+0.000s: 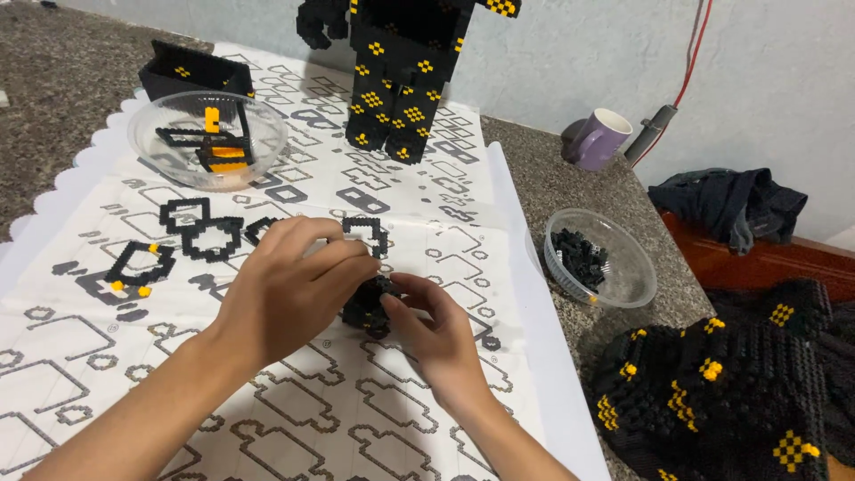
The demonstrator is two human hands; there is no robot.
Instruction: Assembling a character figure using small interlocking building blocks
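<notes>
Gripping a black brick cluster (367, 305), both hands; clear bowl (623, 289) holds black bricks (579, 256).

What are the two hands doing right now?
Left hand: closed on the black brick piece.
Right hand: closed on the same piece.

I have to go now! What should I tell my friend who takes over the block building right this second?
Left hand and right hand: both grip one small black block clump over the printed plan sheet.
Around them: flat black outline pieces lie on the sheet to the left; a clear bowl at the back holds black and yellow pieces; a second clear bowl on the right holds loose black blocks.
Done: a black and yellow figure stands at the back; a big built section lies at the right.
Left: the clump looks small and unfinished.
</notes>
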